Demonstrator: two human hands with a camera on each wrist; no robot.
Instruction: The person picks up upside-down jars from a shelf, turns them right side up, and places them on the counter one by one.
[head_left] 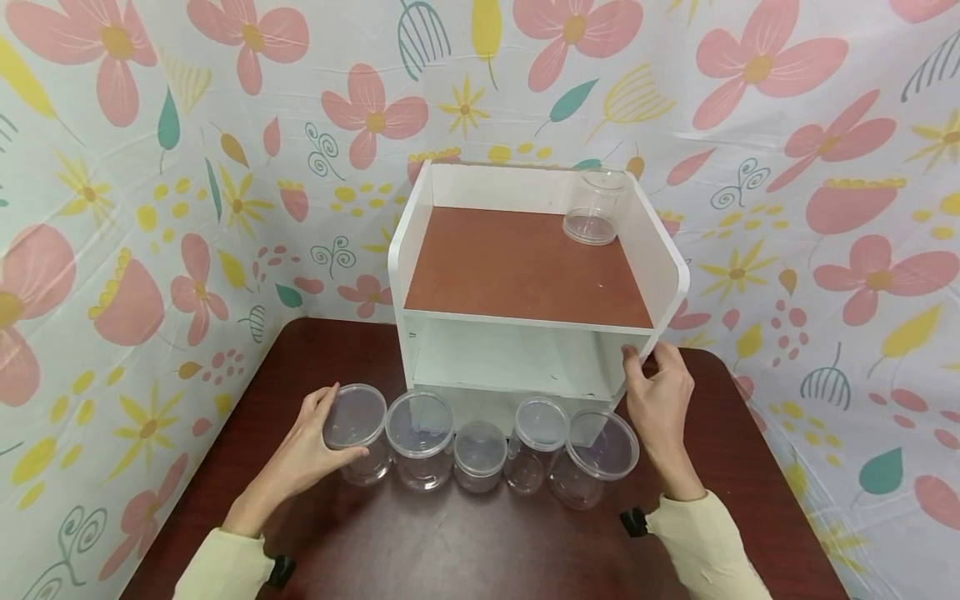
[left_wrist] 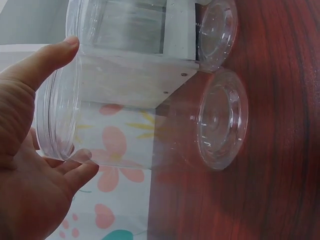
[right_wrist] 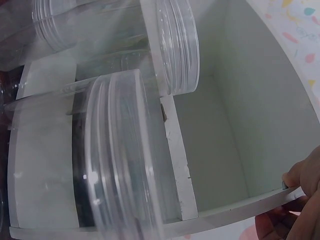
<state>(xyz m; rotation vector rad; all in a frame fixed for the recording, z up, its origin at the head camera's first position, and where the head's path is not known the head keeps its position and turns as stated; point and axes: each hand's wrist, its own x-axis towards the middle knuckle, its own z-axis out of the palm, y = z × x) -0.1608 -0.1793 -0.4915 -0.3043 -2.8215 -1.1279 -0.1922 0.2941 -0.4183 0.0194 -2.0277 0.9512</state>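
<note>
On the left, my left hand [head_left: 303,446] holds the leftmost clear plastic jar [head_left: 367,467] around its translucent lid [left_wrist: 57,107], thumb on one side and fingers on the other. That jar stands upright on the table. Across from it, my right hand [head_left: 663,404] pinches the front edge of the right side panel of a white two-tier shelf [head_left: 517,392]. In the right wrist view, the thumb is inside the panel [right_wrist: 270,100] and the fingers are outside. More lidded jars continue the row: one jar [head_left: 423,471], a short jar [head_left: 480,458], a narrow jar [head_left: 525,471] and a wide jar [head_left: 577,483].
Another clear jar [head_left: 596,208] stands in the back right corner of the shelf's brown upper board [head_left: 510,267]. The dark red wooden table [head_left: 420,550] extends in front of the row. A flower-patterned cloth [head_left: 247,167] hangs behind and at the sides.
</note>
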